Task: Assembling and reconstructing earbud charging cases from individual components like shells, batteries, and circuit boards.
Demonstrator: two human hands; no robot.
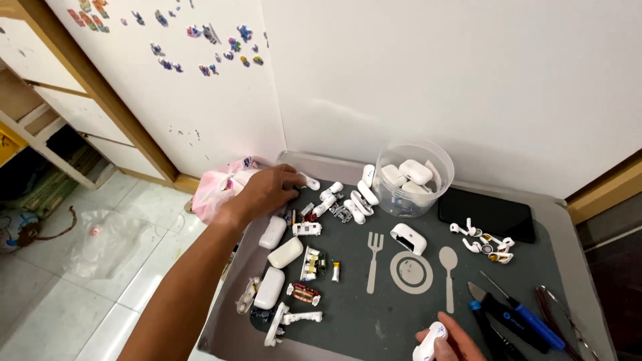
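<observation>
1. Right hand [449, 342], nearest the camera at the bottom edge, pinches a white earbud case [429, 342] between fingers and thumb.
2. Screwdrivers [515, 317] lie just right of it on the grey mat [374, 321]; an elbow sweep could roll them off.
3. Opened case shells and circuit boards [311, 263] sit loose mid-mat; small parts could scatter if bumped.
4. Left hand [267, 190] reaches to the far left corner, fingers curled over a small white part [311, 181]; can't tell if it's actually gripped.
5. Clear plastic tub [413, 177] at the back holds several white cases; it's light, so a knock could tip it.
6. Loose earbuds [485, 244] lie beside a black phone [488, 214].
</observation>
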